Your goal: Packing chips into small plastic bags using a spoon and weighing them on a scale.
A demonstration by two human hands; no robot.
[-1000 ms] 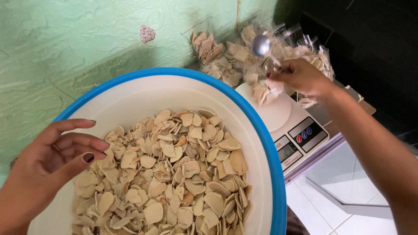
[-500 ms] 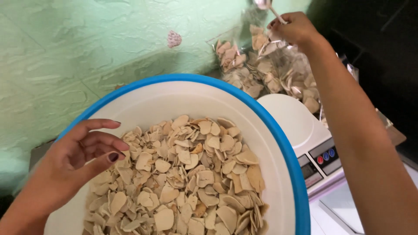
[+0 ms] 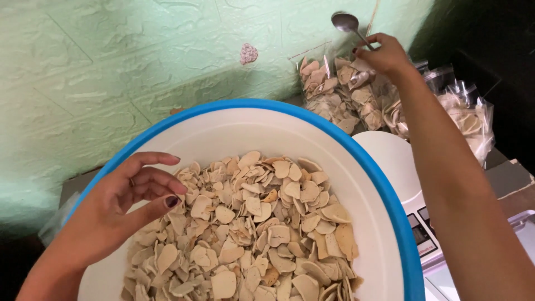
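A person's left hand [image 3: 120, 203] hovers with fingers loosely spread and curled, holding nothing, at the near-left inner edge of a large white basin with a blue rim [image 3: 390, 195], its fingertips just above the heap of pale, flat cracker chips [image 3: 256, 234] that fills the basin's near half. To the right, beyond the far rim, the right hand [image 3: 384, 56] is raised against the green textured wall [image 3: 111, 72], fingers pinched shut on the handle of a metal spoon [image 3: 346, 23] whose bowl points up and to the far left; the spoon sits well apart from the chips in the basin and directly above clear plastic bags of chips [image 3: 340, 95] stacked against the wall. Compared with half a second ago, the right hand and spoon have come lower and more fully into view, while the left hand has stayed at the basin's edge with much the same open pose. A white weighing scale [image 3: 393, 161] lies between basin and bags, largely hidden behind the basin's rim and the right forearm; its display panel is only partly visible. The basin's near side is cut off by the bottom edge, and the far-right corner is too dark to make out.
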